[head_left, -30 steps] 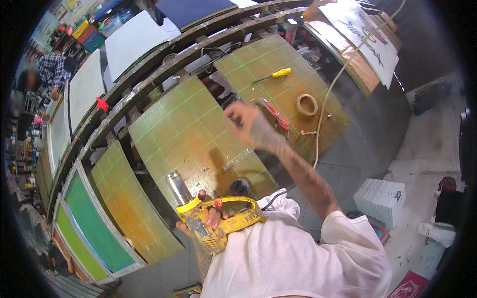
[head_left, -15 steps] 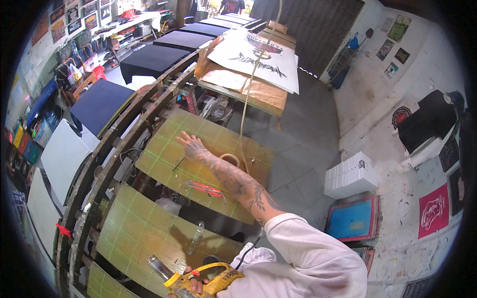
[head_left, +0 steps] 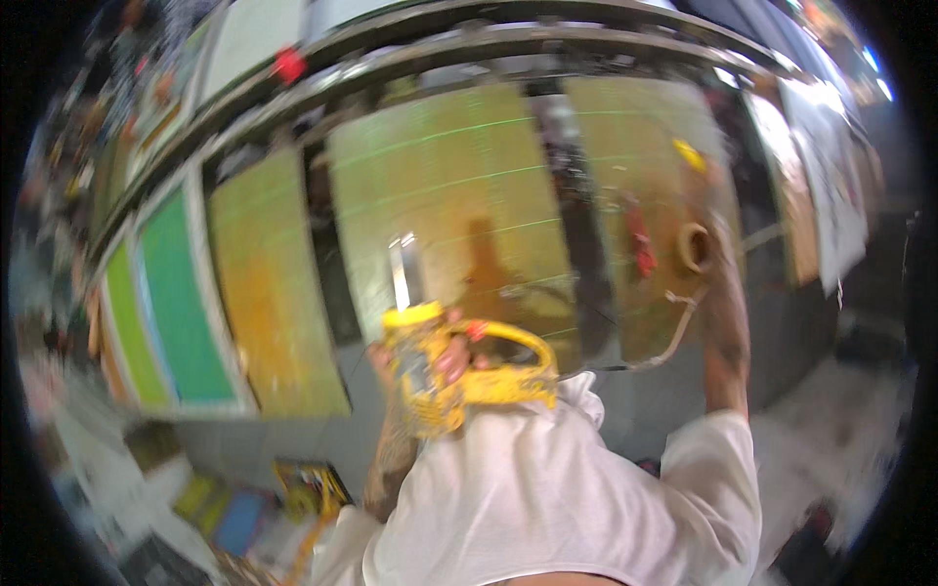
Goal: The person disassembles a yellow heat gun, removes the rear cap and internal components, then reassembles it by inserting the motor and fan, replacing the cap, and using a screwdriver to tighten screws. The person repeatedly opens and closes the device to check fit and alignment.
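My left hand point(head_left: 451, 361) is wrapped round the body of a yellow heat gun point(head_left: 420, 376) with a worn, stained casing. Its metal nozzle point(head_left: 405, 273) points away from me, over a yellowish flat board. On the right, my right hand point(head_left: 705, 181) reaches over another such board, blurred by motion. A small bright yellow thing point(head_left: 690, 154) shows at its fingertips and appears to be held; its kind is unclear. Close to that forearm lies a roll of tan tape point(head_left: 694, 247). Left of the roll is a red cutter knife point(head_left: 642, 239).
Several yellowish boards point(head_left: 445, 166) with green grid lines stand in a row along dark rails point(head_left: 469, 44). At left is a framed green screen point(head_left: 184, 293). A pale cord point(head_left: 674, 342) runs by the right board. White printed sheets point(head_left: 826, 186) lie at far right.
The view has swung left and down, bringing the green screen in. My right hand was spread over the board; now a yellow thing shows at its fingers. The heat gun stays in my left hand.
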`<state>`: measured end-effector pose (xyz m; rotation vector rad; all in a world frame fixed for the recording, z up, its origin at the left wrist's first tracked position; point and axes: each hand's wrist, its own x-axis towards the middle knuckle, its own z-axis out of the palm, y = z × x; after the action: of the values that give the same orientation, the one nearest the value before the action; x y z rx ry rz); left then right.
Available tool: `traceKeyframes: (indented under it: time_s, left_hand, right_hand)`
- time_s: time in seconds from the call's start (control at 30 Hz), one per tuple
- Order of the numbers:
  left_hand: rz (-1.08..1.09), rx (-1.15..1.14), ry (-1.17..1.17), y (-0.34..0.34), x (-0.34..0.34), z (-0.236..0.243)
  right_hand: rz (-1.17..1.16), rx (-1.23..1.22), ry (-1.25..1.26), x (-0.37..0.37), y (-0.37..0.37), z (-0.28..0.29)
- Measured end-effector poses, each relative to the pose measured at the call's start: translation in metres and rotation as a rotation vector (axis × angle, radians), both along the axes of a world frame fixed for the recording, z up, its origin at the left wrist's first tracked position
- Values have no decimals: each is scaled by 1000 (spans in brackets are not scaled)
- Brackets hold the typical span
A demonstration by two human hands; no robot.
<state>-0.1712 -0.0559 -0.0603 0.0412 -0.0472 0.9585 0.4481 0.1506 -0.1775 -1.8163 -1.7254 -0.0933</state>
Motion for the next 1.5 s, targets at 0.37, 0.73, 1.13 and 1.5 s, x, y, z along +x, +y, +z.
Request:
traceKeyframes:
  time_s: [0.37, 0.73, 1.13, 1.5]
  left_hand:
    - [177, 2, 34, -19, 8, 9]
    - [113, 57, 77, -22, 12, 26]
    - [-28, 200, 147, -18, -5, 15]
    - [-44, 162, 516, -12, -19, 49]
  right_hand:
    - [438, -22, 510, -280, -198, 287]
    - [865, -70, 367, -343, -191, 319]
    - [1081, 6, 195, -360, -194, 344]
    - [908, -85, 80, -352, -201, 352]
